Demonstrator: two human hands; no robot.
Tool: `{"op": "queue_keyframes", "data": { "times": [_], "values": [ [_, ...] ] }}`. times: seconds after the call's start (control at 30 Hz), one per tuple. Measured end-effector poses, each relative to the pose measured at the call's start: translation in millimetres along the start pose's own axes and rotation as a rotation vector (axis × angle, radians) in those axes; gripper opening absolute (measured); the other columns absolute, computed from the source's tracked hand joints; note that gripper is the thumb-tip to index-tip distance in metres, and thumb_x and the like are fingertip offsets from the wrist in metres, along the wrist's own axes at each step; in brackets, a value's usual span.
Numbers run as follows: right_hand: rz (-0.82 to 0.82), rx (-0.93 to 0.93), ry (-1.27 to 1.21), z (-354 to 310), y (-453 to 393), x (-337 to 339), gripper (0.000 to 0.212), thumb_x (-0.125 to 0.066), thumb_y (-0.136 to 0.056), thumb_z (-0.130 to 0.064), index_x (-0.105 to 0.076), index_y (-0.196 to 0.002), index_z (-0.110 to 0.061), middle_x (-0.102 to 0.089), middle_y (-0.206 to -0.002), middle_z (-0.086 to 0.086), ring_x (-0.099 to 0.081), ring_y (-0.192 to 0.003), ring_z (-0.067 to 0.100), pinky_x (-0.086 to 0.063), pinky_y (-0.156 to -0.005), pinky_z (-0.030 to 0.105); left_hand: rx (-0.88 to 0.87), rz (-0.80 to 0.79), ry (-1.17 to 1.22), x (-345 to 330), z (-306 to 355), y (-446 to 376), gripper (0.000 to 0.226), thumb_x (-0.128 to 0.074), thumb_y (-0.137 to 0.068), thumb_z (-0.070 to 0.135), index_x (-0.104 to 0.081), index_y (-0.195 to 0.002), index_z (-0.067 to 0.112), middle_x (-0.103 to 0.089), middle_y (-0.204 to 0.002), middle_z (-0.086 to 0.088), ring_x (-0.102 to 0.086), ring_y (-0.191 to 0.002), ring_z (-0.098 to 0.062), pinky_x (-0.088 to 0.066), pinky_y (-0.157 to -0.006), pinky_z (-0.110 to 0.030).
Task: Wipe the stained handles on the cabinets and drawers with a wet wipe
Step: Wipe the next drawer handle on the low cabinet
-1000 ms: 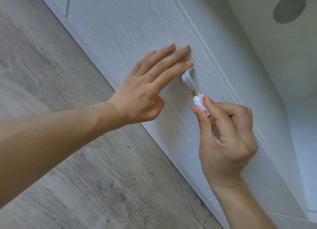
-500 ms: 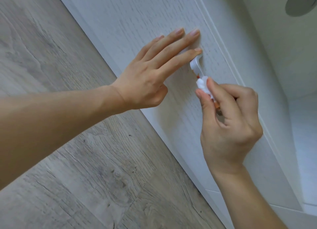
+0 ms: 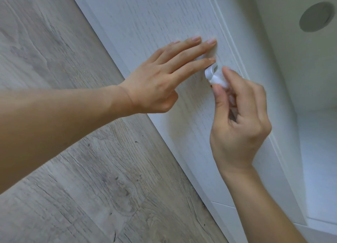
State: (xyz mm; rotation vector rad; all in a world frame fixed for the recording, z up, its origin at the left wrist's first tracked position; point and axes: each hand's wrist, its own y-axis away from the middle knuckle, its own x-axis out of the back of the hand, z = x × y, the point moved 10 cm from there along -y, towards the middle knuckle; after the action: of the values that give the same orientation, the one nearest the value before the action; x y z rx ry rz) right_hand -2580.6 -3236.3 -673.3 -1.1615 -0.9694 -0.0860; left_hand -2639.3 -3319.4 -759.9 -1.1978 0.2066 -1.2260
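A white cabinet door (image 3: 155, 20) with faint wood grain runs diagonally through the view. Its small white handle (image 3: 210, 71) sticks out near the door's right edge, with a little red stain just below it. My left hand (image 3: 164, 78) lies flat on the door with straight fingers, the index fingertip beside the handle's top. My right hand (image 3: 238, 118) pinches a bunched white wet wipe (image 3: 219, 80) between thumb and index finger and presses it against the handle. Most of the handle's lower part is hidden by the wipe and my fingers.
Grey wood-look floor (image 3: 63, 151) fills the left and bottom. To the right of the door is a white recessed panel with a round grey disc (image 3: 316, 16). Another white panel (image 3: 321, 160) lies at the lower right.
My right hand has slid the wipe up the handle toward its top end, covering more of it. The left hand stays flat on the door. The view has shifted slightly.
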Motion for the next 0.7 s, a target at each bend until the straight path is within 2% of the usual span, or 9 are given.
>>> {"op": "queue_keyframes", "data": {
  "times": [0.13,0.2,0.33,0.43,0.57,0.7],
  "values": [
    [0.007,0.068,0.070,1.0,3.5,-3.2,0.019,-0.061,-0.093,-0.005,-0.065,-0.109,0.002,-0.065,-0.087,0.014,-0.061,-0.072,0.027,-0.051,-0.071,0.026,-0.022,-0.014,-0.003,-0.4,-1.7,0.1,0.082,-0.047,-0.060,-0.008,-0.039,-0.141,0.006,-0.031,-0.150,-0.016,-0.025,-0.141,-0.031,-0.027,-0.114,-0.044],
    [0.009,0.108,0.083,-0.3,5.4,-0.7,0.019,-0.063,-0.092,-0.004,-0.065,-0.108,0.003,-0.066,-0.088,0.014,-0.061,-0.073,0.025,-0.051,-0.071,0.025,-0.035,-0.017,-0.006,-0.4,-2.7,0.3,0.082,-0.046,-0.061,-0.008,-0.039,-0.141,0.006,-0.031,-0.150,-0.016,-0.025,-0.141,-0.031,-0.026,-0.114,-0.042],
    [-0.002,0.248,0.101,-12.3,6.1,-2.4,0.013,-0.066,-0.088,-0.001,-0.069,-0.100,0.004,-0.070,-0.090,0.013,-0.061,-0.083,0.020,-0.048,-0.085,0.017,-0.042,-0.021,-0.010,-2.4,-2.9,0.8,0.083,-0.044,-0.060,-0.007,-0.037,-0.142,0.007,-0.031,-0.150,-0.015,-0.025,-0.141,-0.031,-0.024,-0.115,-0.041],
    [0.001,0.281,0.129,-15.4,0.0,-10.5,0.013,-0.067,-0.088,-0.002,-0.070,-0.099,0.005,-0.070,-0.092,0.013,-0.062,-0.084,0.021,-0.046,-0.088,0.017,-0.046,-0.013,-0.014,-4.2,-2.5,0.9,0.084,-0.043,-0.060,-0.007,-0.037,-0.142,0.008,-0.032,-0.150,-0.015,-0.026,-0.141,-0.030,-0.025,-0.115,-0.042],
    [0.003,0.265,0.155,-14.3,6.8,-1.3,0.015,-0.066,-0.089,-0.003,-0.068,-0.102,0.004,-0.066,-0.101,0.005,-0.067,-0.088,0.017,-0.053,-0.086,0.021,-0.056,-0.013,0.014,-3.7,-5.1,0.8,0.083,-0.043,-0.060,-0.008,-0.036,-0.142,0.005,-0.032,-0.150,-0.015,-0.025,-0.141,-0.030,-0.027,-0.114,-0.044],
    [0.000,0.253,0.195,-17.4,1.9,-6.4,0.015,-0.064,-0.091,-0.006,-0.069,-0.102,0.004,-0.071,-0.096,0.010,-0.069,-0.085,0.019,-0.054,-0.082,0.023,-0.070,0.006,0.023,-0.9,-2.4,-0.5,0.081,-0.038,-0.060,-0.010,-0.038,-0.140,0.004,-0.035,-0.149,-0.015,-0.029,-0.140,-0.031,-0.030,-0.113,-0.044]
  ]
}}
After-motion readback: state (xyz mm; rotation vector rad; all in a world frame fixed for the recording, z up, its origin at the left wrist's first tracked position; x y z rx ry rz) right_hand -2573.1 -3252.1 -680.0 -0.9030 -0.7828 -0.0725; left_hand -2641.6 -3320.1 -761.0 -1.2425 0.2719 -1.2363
